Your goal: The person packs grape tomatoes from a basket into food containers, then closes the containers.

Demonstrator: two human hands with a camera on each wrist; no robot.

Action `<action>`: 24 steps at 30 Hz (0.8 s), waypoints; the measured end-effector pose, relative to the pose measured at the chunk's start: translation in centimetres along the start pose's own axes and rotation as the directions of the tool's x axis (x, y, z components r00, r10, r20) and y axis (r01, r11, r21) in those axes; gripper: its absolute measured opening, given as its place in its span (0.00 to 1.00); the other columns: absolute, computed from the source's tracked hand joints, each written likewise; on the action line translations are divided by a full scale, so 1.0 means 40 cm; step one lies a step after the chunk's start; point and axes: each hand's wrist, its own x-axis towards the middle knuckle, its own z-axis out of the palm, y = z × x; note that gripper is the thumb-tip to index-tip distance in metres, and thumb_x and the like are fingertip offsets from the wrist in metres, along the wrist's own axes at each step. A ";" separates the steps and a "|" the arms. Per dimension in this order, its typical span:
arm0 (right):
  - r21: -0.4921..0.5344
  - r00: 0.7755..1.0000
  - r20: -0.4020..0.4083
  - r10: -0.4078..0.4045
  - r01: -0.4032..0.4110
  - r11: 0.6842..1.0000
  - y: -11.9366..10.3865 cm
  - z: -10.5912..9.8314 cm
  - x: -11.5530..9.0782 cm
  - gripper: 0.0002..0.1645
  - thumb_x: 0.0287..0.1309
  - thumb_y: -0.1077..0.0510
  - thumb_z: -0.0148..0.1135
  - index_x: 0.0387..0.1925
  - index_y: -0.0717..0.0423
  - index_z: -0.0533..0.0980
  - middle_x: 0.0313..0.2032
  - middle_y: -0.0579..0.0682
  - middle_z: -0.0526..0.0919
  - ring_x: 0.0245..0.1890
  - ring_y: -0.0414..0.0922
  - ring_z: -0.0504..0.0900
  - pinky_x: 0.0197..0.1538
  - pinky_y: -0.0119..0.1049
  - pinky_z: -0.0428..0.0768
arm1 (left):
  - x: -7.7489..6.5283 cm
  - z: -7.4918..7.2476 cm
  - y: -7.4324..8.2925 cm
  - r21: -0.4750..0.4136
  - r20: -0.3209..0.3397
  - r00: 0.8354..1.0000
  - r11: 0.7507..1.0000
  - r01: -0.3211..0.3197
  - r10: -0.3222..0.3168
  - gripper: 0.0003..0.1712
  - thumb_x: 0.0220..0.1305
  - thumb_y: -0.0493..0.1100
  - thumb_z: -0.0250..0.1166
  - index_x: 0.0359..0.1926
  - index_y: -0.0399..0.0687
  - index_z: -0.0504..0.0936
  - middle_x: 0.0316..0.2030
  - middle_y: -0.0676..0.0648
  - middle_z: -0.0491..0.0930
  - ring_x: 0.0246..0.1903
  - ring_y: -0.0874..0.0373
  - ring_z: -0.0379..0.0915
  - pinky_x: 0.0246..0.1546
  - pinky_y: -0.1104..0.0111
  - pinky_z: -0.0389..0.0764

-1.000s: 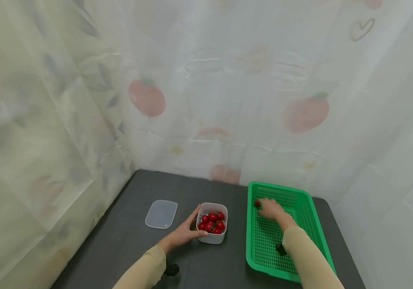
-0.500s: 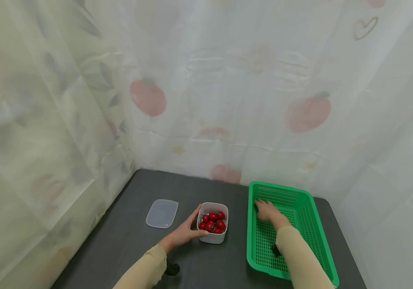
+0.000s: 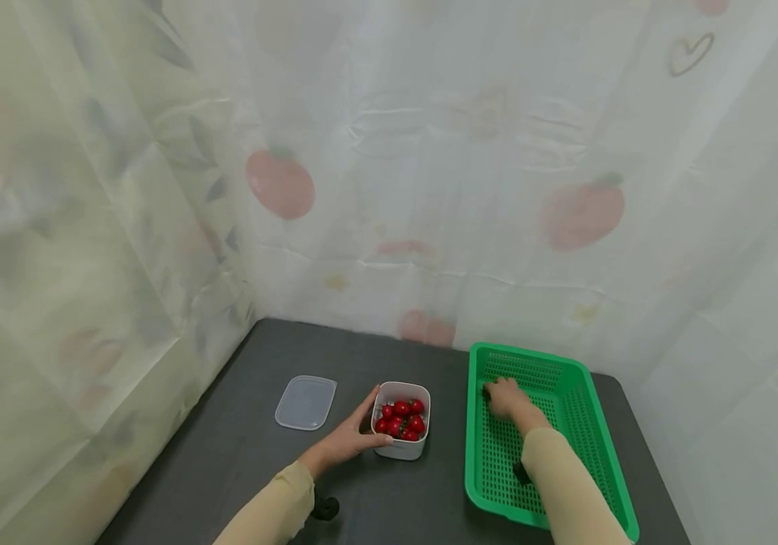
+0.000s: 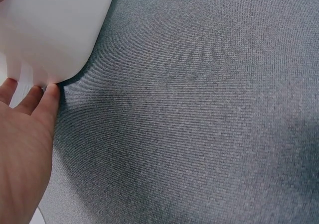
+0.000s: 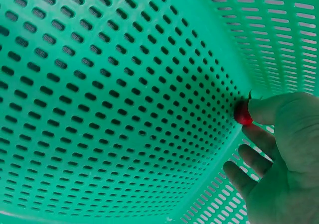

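Note:
A small white square container (image 3: 399,451) stands left of the basket, with several red cherry tomatoes (image 3: 397,425) inside. My left hand (image 3: 346,439) holds it by the left side, thumb at the front rim and fingers toward the back. In the left wrist view, fingertips touch the wall of the container (image 4: 55,40). My right hand (image 3: 508,401) reaches down into the green perforated basket (image 3: 498,465), by its left wall. The right wrist view shows a single cherry tomato (image 5: 243,113) there, pinched between thumb and index finger, with the other fingers spread below.
A translucent lid (image 3: 306,403) lies on the dark tabletop (image 3: 389,496), left of the container. The basket's raised rim (image 3: 471,454) surrounds my right hand. Printed curtains (image 3: 375,189) hang behind the table and along its sides.
My right hand has moved slightly left and down to the basket's left side, where a tomato was visible a second ago, then shifted a little right. The left hand and container have stayed in place.

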 end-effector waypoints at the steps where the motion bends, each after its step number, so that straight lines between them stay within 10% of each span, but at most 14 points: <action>1: -0.001 1.000 -0.004 -0.003 0.003 1.000 0.003 0.000 -0.002 0.27 0.72 0.69 0.47 0.69 0.66 0.69 0.69 0.74 0.63 0.71 0.73 0.56 0.66 0.67 0.62 | -0.001 0.000 0.001 -0.002 0.000 1.000 1.000 0.000 0.000 0.60 0.67 0.49 0.71 0.83 0.67 0.36 0.80 0.42 0.46 0.75 0.39 0.50 0.68 0.44 0.63; 24: 0.024 0.991 -0.117 -0.063 0.067 0.997 0.036 0.019 -0.009 0.12 0.64 0.63 0.68 0.49 0.56 0.84 0.45 0.56 0.85 0.44 0.59 0.82 0.41 0.55 0.80 | -0.003 0.004 0.002 -0.002 -0.007 1.000 1.000 -0.005 0.004 0.60 0.66 0.50 0.72 0.82 0.72 0.37 0.80 0.43 0.47 0.76 0.41 0.49 0.70 0.44 0.60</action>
